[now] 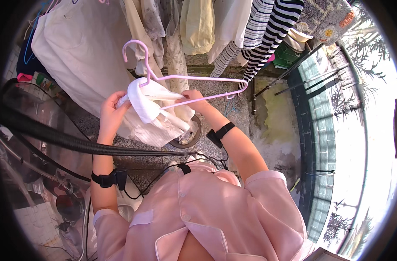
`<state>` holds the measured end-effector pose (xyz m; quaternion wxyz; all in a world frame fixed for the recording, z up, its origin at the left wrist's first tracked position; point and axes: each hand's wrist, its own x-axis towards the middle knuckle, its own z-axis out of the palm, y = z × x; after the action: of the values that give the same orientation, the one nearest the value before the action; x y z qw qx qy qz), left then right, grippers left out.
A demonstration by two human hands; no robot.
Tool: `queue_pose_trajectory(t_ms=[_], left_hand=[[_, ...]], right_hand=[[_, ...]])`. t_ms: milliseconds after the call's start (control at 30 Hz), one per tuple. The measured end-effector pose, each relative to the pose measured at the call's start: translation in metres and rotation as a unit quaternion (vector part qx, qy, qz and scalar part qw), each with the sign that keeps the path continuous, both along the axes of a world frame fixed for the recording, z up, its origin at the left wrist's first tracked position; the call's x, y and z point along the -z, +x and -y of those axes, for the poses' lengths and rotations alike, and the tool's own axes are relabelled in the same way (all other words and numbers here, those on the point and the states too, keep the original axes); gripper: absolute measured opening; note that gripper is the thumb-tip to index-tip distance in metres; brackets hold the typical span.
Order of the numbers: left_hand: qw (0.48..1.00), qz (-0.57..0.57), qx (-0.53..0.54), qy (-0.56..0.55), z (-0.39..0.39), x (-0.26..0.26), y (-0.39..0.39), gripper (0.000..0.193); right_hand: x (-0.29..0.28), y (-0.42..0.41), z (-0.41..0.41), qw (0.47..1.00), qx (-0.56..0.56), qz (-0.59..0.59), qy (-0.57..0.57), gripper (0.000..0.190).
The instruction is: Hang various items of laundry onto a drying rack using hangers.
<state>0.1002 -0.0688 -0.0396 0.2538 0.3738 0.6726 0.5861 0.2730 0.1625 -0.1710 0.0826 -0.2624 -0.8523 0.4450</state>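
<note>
A white collared garment (146, 111) hangs bunched between my hands, its folded collar at the upper left. My left hand (113, 111) pinches the garment at the collar's left side. With my right hand (195, 100) I grip the cloth further right, beside the lower bar of a lilac clothes hanger (198, 78). One end of the hanger sits inside the collar, and its hook rises above. The hanger's right arm sticks out bare, past my right hand. Folds hide the hanger's left end and some of my right fingertips.
Hung clothes line the far side: a large white garment (77, 55), a pale yellow one (197, 29) and a black-and-white striped one (273, 29). A round pot (198, 130) stands on the floor below. Black cable (146, 150) crosses before me. A tiled ledge (319, 130) runs along the right.
</note>
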Motion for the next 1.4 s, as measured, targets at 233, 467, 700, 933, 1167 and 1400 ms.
queue_pose_trajectory(t_ms=[233,467,700,933,1167,1400], left_hand=[[0.993,0.087,0.061,-0.049,0.019,0.035,-0.022,0.035],[0.994,-0.024,0.069,-0.079,0.006,0.039,-0.041,0.033],[0.959,-0.278,-0.009,-0.051,-0.016,0.001,-0.031,0.017],[0.919,-0.379,-0.099,-0.048,-0.021,-0.008,-0.025,0.023],[0.99,-0.113,-0.084,-0.024,-0.026,0.026,-0.038,0.022],[0.995,-0.088,-0.025,-0.031,-0.033,0.012,-0.022,0.019]], right_hand=[[-0.048,0.054,-0.051,0.979,0.105,-0.177,0.001,0.023],[-0.122,0.084,-0.052,0.959,0.126,-0.207,0.145,0.013],[-0.135,0.102,-0.041,0.929,0.175,-0.178,0.272,0.014],[-0.126,0.112,-0.03,0.889,0.176,-0.159,0.391,0.02],[-0.142,0.101,0.023,0.983,-0.058,-0.164,0.057,0.019],[-0.172,0.089,0.01,0.856,0.009,-0.241,0.458,0.035]])
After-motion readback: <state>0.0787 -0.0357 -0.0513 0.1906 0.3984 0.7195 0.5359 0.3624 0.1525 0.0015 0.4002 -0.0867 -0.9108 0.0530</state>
